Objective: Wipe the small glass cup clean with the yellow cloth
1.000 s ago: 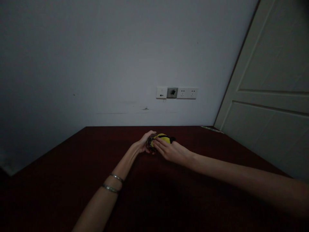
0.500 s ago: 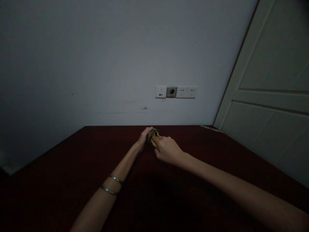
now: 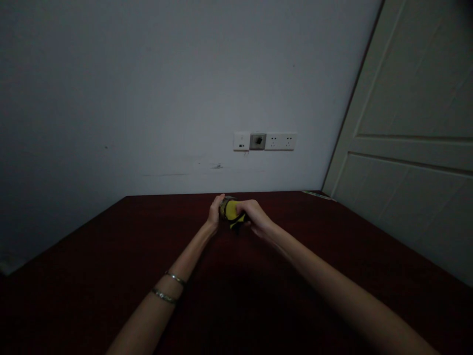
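In the head view, both of my hands meet over the far middle of the dark red table (image 3: 177, 217). My left hand (image 3: 215, 209) is wrapped round the left side of a small rounded, greyish, shiny object (image 3: 222, 206), whose kind I cannot make out. A yellow cloth-like piece with black edges (image 3: 231, 210) lies against that object's right side. My right hand (image 3: 253, 213) grips this yellow-and-black piece, thumb on top and fingers curled beneath, partly hidden. Two metal bangles (image 3: 166, 296) circle my left forearm.
A pale wall (image 3: 177, 98) rises behind the table, carrying a row of sockets and a switch (image 3: 257, 141). On the right stands a white panelled door (image 3: 406, 148). A thin printed strip (image 3: 318, 195) lies at the table's far right corner.
My right hand has turned and drawn slightly up, so more of the yellow piece shows, with a black-edged end hanging lower. My left hand keeps its hold. The view has shifted slightly.
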The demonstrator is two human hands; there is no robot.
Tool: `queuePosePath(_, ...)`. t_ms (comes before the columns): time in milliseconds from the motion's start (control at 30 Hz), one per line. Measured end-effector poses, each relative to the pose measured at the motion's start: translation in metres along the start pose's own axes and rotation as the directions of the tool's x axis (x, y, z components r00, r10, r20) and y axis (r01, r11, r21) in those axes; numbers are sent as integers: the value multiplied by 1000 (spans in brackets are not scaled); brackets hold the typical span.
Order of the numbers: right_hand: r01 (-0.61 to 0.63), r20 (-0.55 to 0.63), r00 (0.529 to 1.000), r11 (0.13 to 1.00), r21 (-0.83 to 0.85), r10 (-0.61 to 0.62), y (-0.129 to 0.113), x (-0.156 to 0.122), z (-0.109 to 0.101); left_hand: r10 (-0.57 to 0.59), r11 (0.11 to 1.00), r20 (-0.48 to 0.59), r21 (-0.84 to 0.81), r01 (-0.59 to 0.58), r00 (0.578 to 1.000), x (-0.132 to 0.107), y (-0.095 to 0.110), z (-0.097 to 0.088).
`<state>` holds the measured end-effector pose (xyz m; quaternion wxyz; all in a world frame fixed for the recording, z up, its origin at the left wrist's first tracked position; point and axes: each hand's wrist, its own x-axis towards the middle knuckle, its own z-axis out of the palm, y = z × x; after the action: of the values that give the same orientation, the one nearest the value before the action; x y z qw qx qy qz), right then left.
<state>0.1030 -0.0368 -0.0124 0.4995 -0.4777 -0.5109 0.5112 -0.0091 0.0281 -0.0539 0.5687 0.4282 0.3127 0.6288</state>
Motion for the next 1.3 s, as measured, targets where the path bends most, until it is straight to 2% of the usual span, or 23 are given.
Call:
queuePosePath(100,-88,28,996,975,205,84,-8,-2,-1,9,999,28,-44,-8,1000,-2,4,4)
queuePosePath(200,-167,95,985,926,339,143,-19,-5,-5,55,995,62,-88,-50,997,-3,11,8)
queuePosePath(300,-234,158,970,888,397,185,-26,-9,-12,73,993,101,-101,-63,992,-3,17,12)
queuePosePath(400,-280,236,951,882,380,200,-31,-19,-22,13,992,122,-126,2,992,-3,22,15)
queuePosePath(467,-234,253,954,926,296,160,-35,-28,-31,-38,991,106,-126,52,994,-3,28,14)
queuePosePath(533,-103,234,970,985,135,69,-39,-36,-42,-117,988,134,-86,129,984,-1,35,13)
queuePosePath(600,77,238,969,995,-70,-58,-43,-40,-55,-235,969,244,-14,246,941,2,43,9)
queuePosePath(633,193,248,958,964,-181,-145,-44,-40,-62,-297,952,317,22,306,901,4,46,7)
queuePosePath(700,420,241,906,816,-398,-348,-46,-38,-74,-392,915,419,84,395,819,9,50,4)
queuePosePath(767,561,221,808,599,-572,-545,-45,-34,-83,-453,885,455,124,449,767,14,50,1)
queuePosePath(833,609,246,693,366,-704,-678,-45,-31,-87,-502,856,490,169,488,712,16,47,1)
queuePosePath(900,614,344,598,138,-777,-724,-46,-30,-87,-555,822,551,245,515,623,14,44,3)
queuePosePath(967,621,512,535,-97,-777,-672,-46,-30,-83,-605,784,588,322,530,537,11,41,6)
queuePosePath(1000,630,604,512,-211,-747,-611,-46,-29,-81,-623,769,592,346,537,510,9,40,7)
queuePosePath(1067,650,752,463,-398,-648,-469,-44,-28,-78,-643,750,590,357,557,488,7,37,9)
queuePosePath(1100,660,802,433,-461,-593,-411,-43,-27,-76,-646,745,592,350,567,483,6,35,10)
queuePosePath(1200,680,890,338,-575,-455,-305,-39,-24,-75,-659,723,606,347,597,445,5,31,10)
queuePosePath(1267,686,920,305,-613,-391,-246,-38,-22,-73,-679,702,593,353,618,433,5,29,10)
queuePosePath(1300,688,927,301,-623,-372,-222,-38,-21,-72,-688,694,577,349,630,440,4,29,10)
